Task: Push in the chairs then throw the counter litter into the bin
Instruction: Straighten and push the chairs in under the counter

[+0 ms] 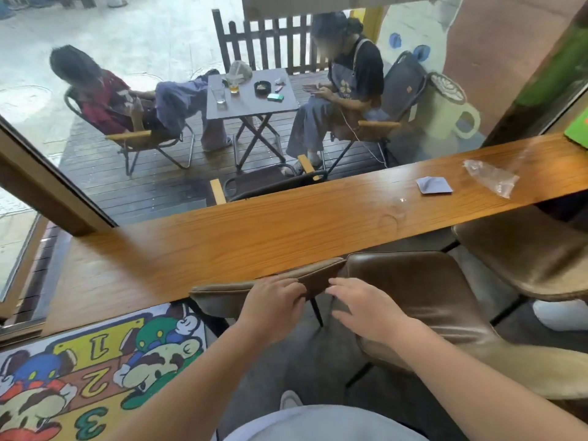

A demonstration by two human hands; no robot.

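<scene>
A person stands at a long wooden worktop point(254, 237) that runs along a big window, both bare arms stretched forward. The left hand point(273, 305) rests on the top edge of a brown padded chair back point(264, 286); its fingers point(286, 286) curl over that edge in a loose grip, thumb side tucked under near the chair's dark leg. The right hand point(366, 310) is spread, fingers point(342, 286) apart and slightly bent, holding nothing; it sits against the near edge of a second brown chair point(423, 291) just beside the first, though I cannot tell whether the palm presses on the leather. The first chair's back stands right at the worktop's near edge, its seat hidden beneath. A third, lighter brown chair point(525, 253) stands further right, partly under the worktop.

The litter lies well to the right on the wood: a folded bluish paper napkin point(434, 185) and, near it, a crumpled clear plastic wrapper point(491, 177). Faint wet rings mark the wood between the napkin and the chairs.

On the floor at lower left lies a bright cartoon mat point(95, 370) with numbers. Beyond the glass, two people sit in folding chairs at a small grey table point(251, 97) on a wooden deck.
</scene>
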